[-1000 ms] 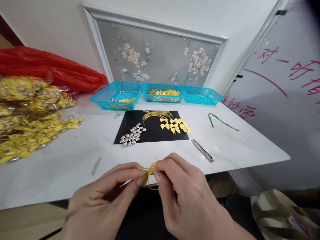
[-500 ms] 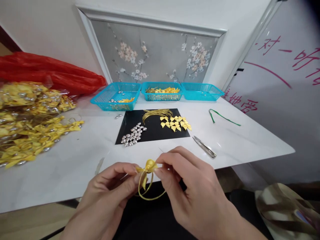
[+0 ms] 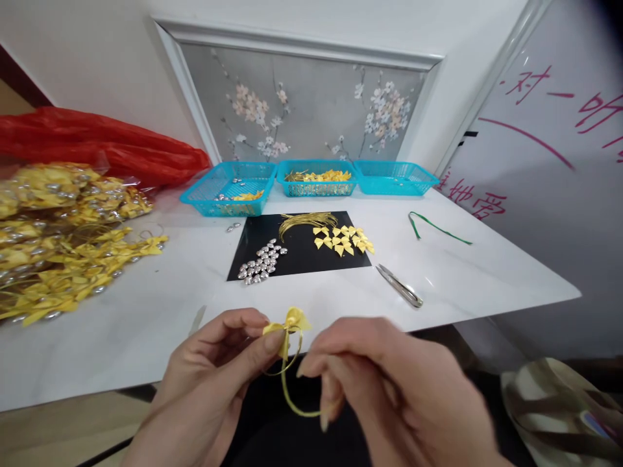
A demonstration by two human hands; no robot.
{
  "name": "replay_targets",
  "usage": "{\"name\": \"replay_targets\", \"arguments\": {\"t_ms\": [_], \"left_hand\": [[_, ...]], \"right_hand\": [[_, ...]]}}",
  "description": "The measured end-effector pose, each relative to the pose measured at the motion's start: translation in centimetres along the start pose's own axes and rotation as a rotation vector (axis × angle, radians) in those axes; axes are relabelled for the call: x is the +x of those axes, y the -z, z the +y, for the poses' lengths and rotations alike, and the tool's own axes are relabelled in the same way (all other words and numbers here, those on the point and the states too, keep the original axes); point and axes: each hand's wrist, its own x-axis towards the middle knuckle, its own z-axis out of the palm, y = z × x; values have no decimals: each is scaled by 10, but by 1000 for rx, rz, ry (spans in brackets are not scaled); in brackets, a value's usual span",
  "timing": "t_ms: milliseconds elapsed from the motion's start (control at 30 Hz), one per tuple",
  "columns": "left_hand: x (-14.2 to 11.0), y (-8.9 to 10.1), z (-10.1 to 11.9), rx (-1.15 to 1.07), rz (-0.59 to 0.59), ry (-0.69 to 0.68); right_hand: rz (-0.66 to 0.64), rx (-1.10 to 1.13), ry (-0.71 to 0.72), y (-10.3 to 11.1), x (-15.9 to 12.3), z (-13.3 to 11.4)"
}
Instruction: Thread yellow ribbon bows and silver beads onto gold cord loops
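Observation:
My left hand (image 3: 228, 363) pinches a yellow ribbon bow (image 3: 296, 318) between thumb and forefinger, just off the table's front edge. A gold cord (image 3: 294, 403) is looped at the bow and hangs below it. The cord's far end runs into the curled fingers of my right hand (image 3: 374, 376), which is closed on it and slightly blurred. On a black mat (image 3: 302, 256) beyond my hands lie silver heart-shaped beads (image 3: 263, 263), a bundle of gold cords (image 3: 306, 220) and several small yellow bows (image 3: 343, 239).
Thread snips (image 3: 399, 285) and a green cord (image 3: 440, 232) lie to the right. Three blue baskets (image 3: 396, 188) stand against the wall. At left is a heap of yellow bow pieces with silver beads (image 3: 73, 259), beside a red bag (image 3: 97, 139).
My right hand has let go of the bow and moved down and right, drawing the cord's end with it. The left hand keeps its hold on the bow.

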Motion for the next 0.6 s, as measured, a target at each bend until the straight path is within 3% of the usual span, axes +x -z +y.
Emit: {"name": "replay_targets", "arguments": {"t_ms": [133,233,467,600], "left_hand": [[-2,1,0,-98,-90,129],[-3,4,-1,-214,-102,260],[-2,5,-4,-312,59,366],[-2,6,-3,-316,43,364]], "right_hand": [[-46,-289,191,-6,2,17],[-12,-444,222,-6,1,22],[65,-530,271,-7,3,20],[65,-546,263,-7,4,20]]}}
